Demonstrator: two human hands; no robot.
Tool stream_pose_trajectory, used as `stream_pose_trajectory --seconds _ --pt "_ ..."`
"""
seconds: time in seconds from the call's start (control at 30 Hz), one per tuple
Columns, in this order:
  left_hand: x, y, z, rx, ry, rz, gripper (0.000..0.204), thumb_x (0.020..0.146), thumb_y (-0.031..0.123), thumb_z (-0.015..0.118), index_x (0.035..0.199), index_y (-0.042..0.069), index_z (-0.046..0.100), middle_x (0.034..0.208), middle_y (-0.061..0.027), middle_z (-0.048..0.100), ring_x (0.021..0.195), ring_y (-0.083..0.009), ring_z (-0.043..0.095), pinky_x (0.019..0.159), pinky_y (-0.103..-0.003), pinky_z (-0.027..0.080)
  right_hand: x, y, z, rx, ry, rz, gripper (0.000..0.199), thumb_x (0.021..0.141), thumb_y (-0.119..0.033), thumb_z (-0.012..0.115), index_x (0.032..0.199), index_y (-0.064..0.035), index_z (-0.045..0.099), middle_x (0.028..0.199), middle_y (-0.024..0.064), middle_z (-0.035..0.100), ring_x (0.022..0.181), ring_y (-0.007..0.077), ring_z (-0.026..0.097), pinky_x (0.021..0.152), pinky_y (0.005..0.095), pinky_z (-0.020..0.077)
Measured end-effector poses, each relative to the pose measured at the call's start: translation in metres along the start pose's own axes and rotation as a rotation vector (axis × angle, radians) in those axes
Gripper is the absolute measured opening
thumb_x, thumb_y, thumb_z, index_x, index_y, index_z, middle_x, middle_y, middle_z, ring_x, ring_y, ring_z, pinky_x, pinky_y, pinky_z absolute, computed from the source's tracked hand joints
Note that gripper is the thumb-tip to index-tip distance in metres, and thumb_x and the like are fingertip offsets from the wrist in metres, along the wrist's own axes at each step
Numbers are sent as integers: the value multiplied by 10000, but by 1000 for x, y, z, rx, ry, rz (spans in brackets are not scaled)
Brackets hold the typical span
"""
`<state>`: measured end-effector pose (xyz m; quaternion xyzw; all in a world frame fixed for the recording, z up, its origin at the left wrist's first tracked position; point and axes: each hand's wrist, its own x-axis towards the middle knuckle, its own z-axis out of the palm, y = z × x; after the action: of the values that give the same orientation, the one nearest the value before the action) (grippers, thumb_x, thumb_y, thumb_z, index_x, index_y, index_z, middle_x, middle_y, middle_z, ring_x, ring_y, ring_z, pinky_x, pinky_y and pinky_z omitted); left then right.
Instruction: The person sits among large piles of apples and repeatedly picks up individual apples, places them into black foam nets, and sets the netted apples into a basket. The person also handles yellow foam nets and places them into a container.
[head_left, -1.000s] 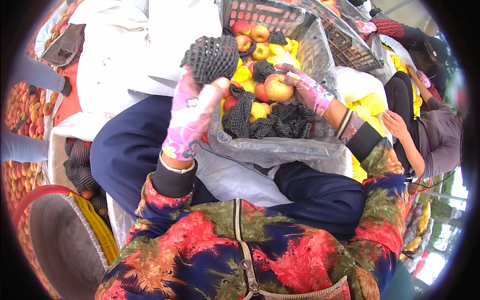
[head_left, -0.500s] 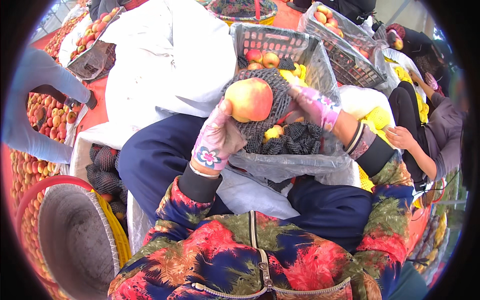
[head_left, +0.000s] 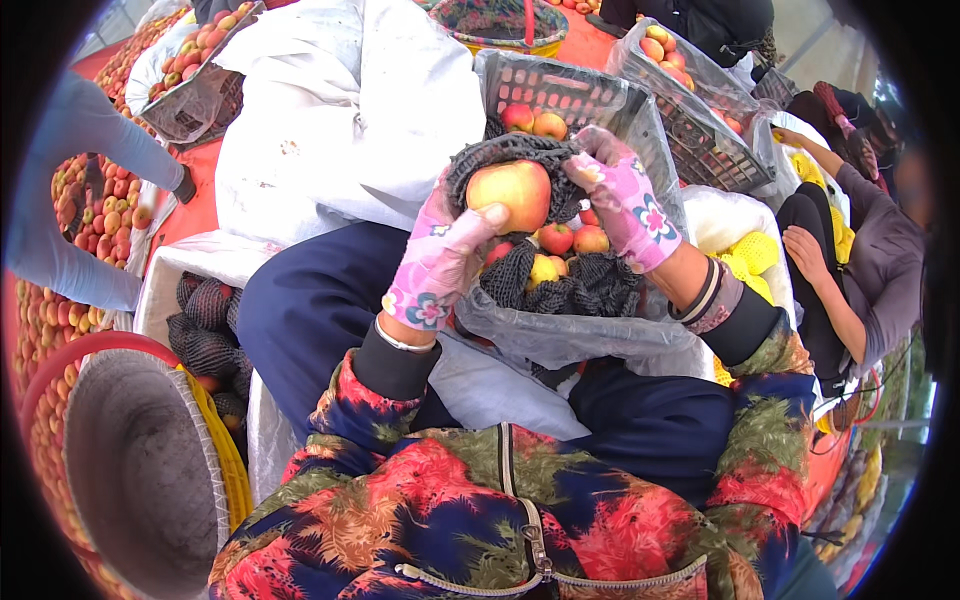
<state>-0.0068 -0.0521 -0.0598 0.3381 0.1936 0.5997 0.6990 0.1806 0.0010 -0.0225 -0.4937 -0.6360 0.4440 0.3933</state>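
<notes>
My left hand (head_left: 440, 255), in a pink flowered glove, grips a large yellow-red apple (head_left: 510, 197) from its left side, the thumb across its front. A black foam net sleeve (head_left: 515, 152) wraps around the back and top of the apple. My right hand (head_left: 628, 205), gloved alike, pinches the right edge of that sleeve. Below both hands is a dark plastic crate (head_left: 640, 110) with a clear liner. Inside it lie loose apples (head_left: 556, 238) and crumpled black sleeves (head_left: 600, 285).
To my left stand an empty grey-lined basket (head_left: 145, 460) with a red handle and a white-lined container of black-netted apples (head_left: 208, 312). A white sheet (head_left: 310, 130) is heaped ahead. Another crate (head_left: 700, 125) stands far right. A co-worker (head_left: 870, 250) sits at right; another person's legs (head_left: 80, 180) show left.
My right hand has stopped its blurred motion and now holds the sleeve's edge. The sleeve, earlier spread behind the apple, now curls around its top. The apple has shifted slightly.
</notes>
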Motion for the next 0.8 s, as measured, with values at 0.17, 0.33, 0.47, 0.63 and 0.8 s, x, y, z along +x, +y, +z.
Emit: stream_pose_trajectory --seconds 0.17,0.33,0.47,0.63,0.8 --pt "6 -5 -7 331 170 323 556 750 -16 596 1265 -3 388 1171 -93 500 1008 -175 551 857 -286 481 -30 -30 31 -658 -173 -735 191 693 -129 704 787 -45 561 924 102 533 767 307 596 631 374 481" --pt "7 -5 -26 793 275 629 651 632 -53 617 1247 18 417 1283 -215 405 1214 -302 431 1009 -387 373 -26 -14 21 -337 -110 -459 204 831 -218 623 869 -29 557 849 83 526 738 228 581 655 323 471" --pt "1 -1 -14 1029 183 839 653 622 -37 640 1238 66 447 1296 -243 404 1212 -402 419 982 -432 391 -16 -32 31 69 -120 40 351 951 -275 450 1206 -34 431 935 49 525 812 118 560 700 285 486" --pt "4 -12 -13 1154 219 884 644 643 12 689 1241 92 463 1292 -240 422 1152 -404 487 913 -428 457 -33 -14 50 680 -442 276 458 950 -372 454 1315 -111 359 1182 49 523 1008 166 567 811 370 508" --pt "5 -17 -15 1126 268 914 636 684 60 708 1264 94 450 1300 -244 413 1148 -407 491 896 -419 472 -41 0 58 600 -519 382 436 944 -363 465 1304 -130 382 1169 47 535 1062 189 541 890 418 458"
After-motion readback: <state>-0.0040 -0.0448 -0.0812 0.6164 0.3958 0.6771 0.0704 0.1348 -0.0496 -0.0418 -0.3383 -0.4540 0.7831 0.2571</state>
